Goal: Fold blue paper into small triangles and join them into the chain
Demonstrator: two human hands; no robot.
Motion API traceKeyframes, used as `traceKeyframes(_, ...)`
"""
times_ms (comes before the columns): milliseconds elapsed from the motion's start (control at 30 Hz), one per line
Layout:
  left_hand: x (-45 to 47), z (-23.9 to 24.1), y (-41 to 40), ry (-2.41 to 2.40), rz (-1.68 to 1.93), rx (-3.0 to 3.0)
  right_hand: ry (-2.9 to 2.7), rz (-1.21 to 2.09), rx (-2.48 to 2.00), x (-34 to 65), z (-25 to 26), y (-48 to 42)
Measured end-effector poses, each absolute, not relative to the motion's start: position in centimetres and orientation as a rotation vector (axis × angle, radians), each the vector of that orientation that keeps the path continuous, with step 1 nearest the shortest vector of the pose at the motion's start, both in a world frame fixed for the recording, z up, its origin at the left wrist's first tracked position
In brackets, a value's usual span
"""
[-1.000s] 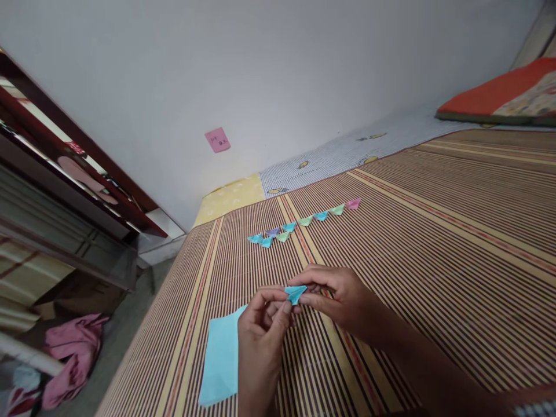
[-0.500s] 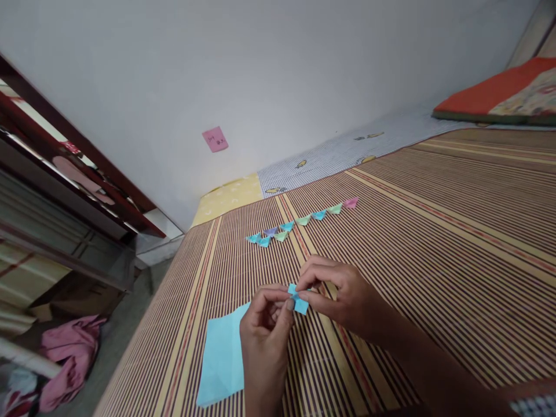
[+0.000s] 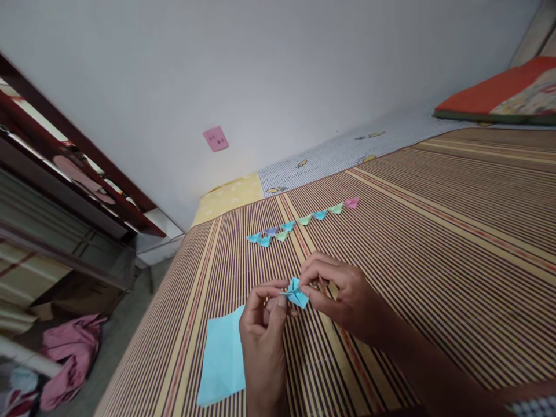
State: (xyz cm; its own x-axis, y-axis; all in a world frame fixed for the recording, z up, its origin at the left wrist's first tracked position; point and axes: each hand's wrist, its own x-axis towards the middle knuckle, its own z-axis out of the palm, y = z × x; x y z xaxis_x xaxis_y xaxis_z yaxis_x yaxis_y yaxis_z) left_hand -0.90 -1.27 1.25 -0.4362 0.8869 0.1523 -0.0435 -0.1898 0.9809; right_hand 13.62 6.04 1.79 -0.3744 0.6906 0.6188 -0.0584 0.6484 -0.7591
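A striped mat (image 3: 434, 231) fills the foreground. Over it, the left hand (image 3: 266, 333) and right hand (image 3: 341, 292) nearly meet. A blue sheet (image 3: 221, 359) lies partly hidden by the left hand. Between them, both hands' fingertips pinch a small folded blue paper (image 3: 297, 297).

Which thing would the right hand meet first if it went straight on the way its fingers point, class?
The right hand points at the small folded blue paper it touches, so would meet that first; just beyond, probably the left hand, though one view leaves depth unclear.
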Motion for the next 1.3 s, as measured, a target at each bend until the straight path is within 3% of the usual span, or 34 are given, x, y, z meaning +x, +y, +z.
traceKeyframes(367,-0.3,1.2,-1.0,1.395,1.703,0.912,-1.888,0.661,-0.472,12.8,1.1,5.8)
traceKeyframes(800,-1.2,0.5,-1.2,1.292,1.583,0.975,-1.868,0.714,-0.441,12.8,0.9,6.1)
traceKeyframes(1300,-1.2,1.1,-1.3,1.488,1.442,1.228,-1.910,0.772,-0.465,12.8,0.7,6.0)
